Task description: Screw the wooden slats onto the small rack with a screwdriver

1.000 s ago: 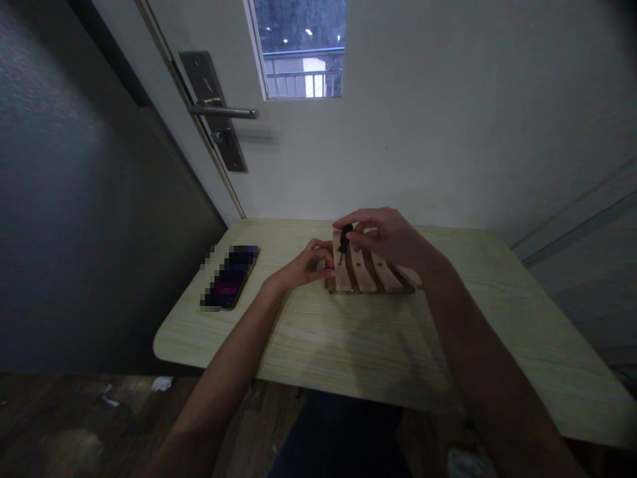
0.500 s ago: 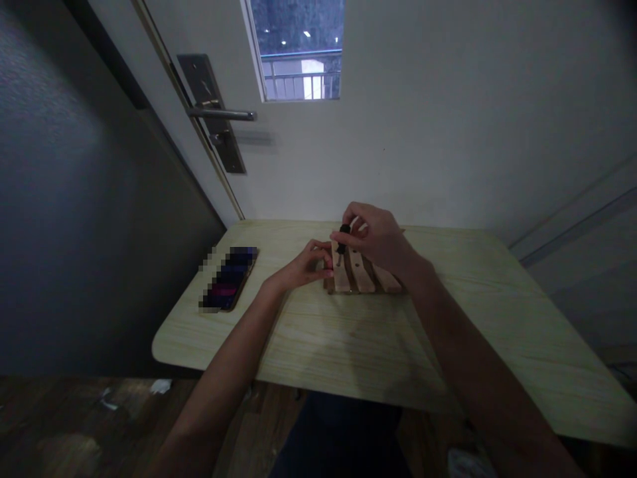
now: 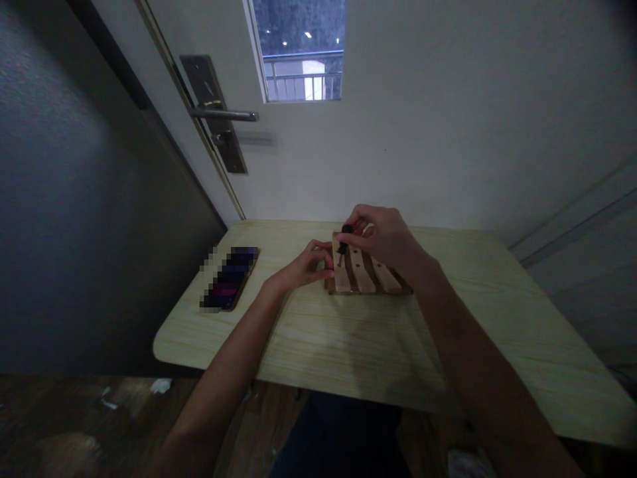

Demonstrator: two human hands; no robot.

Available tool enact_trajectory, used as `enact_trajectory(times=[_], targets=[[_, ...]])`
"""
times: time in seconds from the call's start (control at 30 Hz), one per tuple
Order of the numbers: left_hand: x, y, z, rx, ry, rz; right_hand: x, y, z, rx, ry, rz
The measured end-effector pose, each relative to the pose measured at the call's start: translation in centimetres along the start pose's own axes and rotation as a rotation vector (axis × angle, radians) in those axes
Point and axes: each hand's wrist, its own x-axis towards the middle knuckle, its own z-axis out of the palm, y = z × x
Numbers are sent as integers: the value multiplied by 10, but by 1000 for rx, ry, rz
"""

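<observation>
A small wooden rack (image 3: pixel 365 277), with several pale curved slats that have holes in them, lies on the table. My right hand (image 3: pixel 385 234) is closed around the black handle of a small screwdriver (image 3: pixel 343 247). The screwdriver stands nearly upright, slightly tilted, its metal tip down at the leftmost slat (image 3: pixel 341 280). Whether a screw sits under the tip is too small to tell. At the rack's left edge, my left hand (image 3: pixel 306 264) grips the side with thumb and fingers. My right hand hides the rack's far right part.
A phone (image 3: pixel 231 279), partly pixelated, lies on the left of the pale wooden table (image 3: pixel 318 332). Behind the table stands a white door (image 3: pixel 423 133) with a metal handle (image 3: pixel 223 115) and a small window. White scraps (image 3: pixel 160 386) lie on the floor at lower left.
My right hand has shifted very slightly to the right, still on the screwdriver, uncovering a little more of the rack's right side. My left hand stays at the rack's left edge.
</observation>
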Motion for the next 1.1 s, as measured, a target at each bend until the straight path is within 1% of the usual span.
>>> enact_trajectory(times=[0.1, 0.2, 0.33, 0.47, 0.63, 0.7, 0.83, 0.93, 1.0, 1.1], targets=[[0, 1, 0, -13, -3, -6, -1, 1, 8, -93, 72, -12], [0, 0, 0, -15, 6, 2, -2, 1, 12, -115, 65, -17], [1, -2, 0, -4, 8, 25, -2, 0, 8, -10, -45, -40], [0, -2, 0, 2, 1, 19, -1, -1, -4, -19, -154, -99], [0, -3, 0, 3, 2, 22, 1, 3, -11, 181, -315, -42], [0, -3, 0, -3, 6, 27, 1, 5, -10, 188, -290, -41], [-1, 0, -1, 5, 3, 7, 1, 7, 0, 77, -107, -12], [-1, 2, -1, 7, 1, -6, 0, 4, 8, 33, -30, -9], [0, 1, -1, -1, 9, -11, -1, 3, 10, 4, -17, -13], [0, -1, 0, -2, 13, -10, -3, 3, 8, 0, -69, -41]])
